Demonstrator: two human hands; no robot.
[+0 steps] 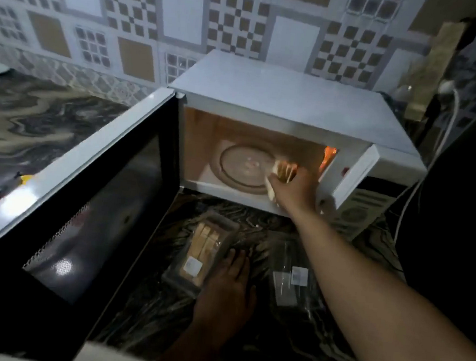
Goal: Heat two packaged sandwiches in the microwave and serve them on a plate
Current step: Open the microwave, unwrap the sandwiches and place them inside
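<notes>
At the centre right of the frame, the right hand (pixel 290 189) grips a pale unwrapped sandwich (pixel 282 171) inside the lit white microwave (pixel 281 103), at the right edge of the round glass turntable (pixel 244 163). It should go flat near the middle, leaving room for another. At lower centre, the left hand (pixel 229 286) rests open-fingered against the clear plastic sandwich pack (pixel 200 256) on the dark marbled counter (pixel 34 122).
</notes>
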